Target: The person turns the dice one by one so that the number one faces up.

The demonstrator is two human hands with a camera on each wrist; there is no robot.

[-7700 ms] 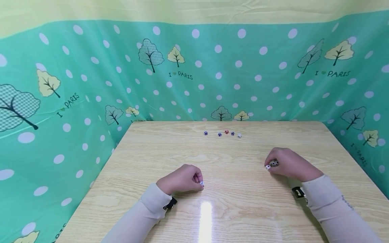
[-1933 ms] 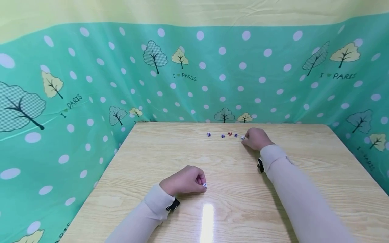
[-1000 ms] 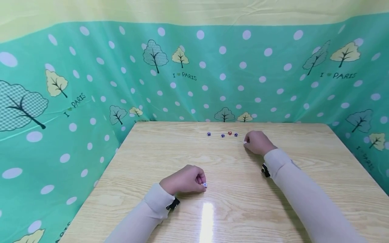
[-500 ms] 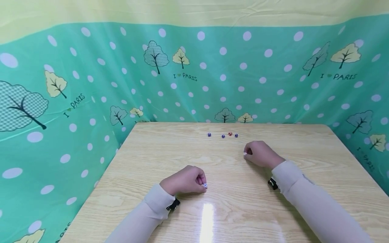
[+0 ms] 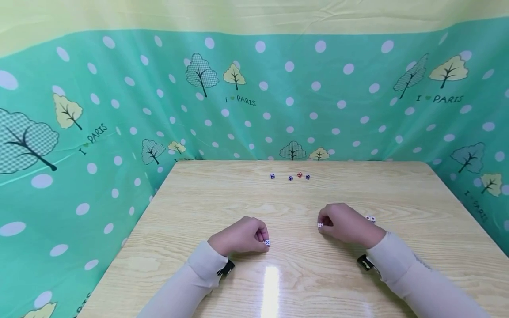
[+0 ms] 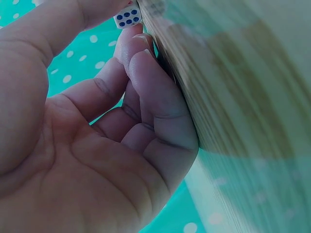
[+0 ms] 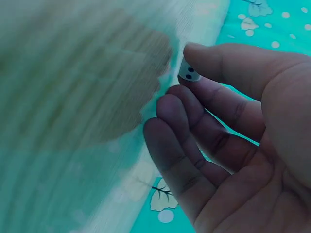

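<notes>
My left hand (image 5: 241,236) rests low over the table and pinches a white die (image 5: 267,243) between thumb and index finger. In the left wrist view that die (image 6: 129,17) shows several blue pips, with my other fingers curled below it. To the right, my right hand (image 5: 347,224) holds another white die (image 5: 320,225) between thumb and forefinger. The right wrist view shows this die (image 7: 188,72) with two dark pips under the thumb tip. Just behind the right wrist sit white dice (image 5: 370,218), partly hidden by the hand.
Near the table's far edge lie a dark blue die (image 5: 272,176), a second blue die (image 5: 290,178), a red die (image 5: 300,175) and a third blue die (image 5: 308,177). A green curtain (image 5: 238,119) hangs round the wooden table (image 5: 222,194).
My right hand has taken the white die from the right end of the far row and carried it toward me. My left hand stays put, still pinching its die.
</notes>
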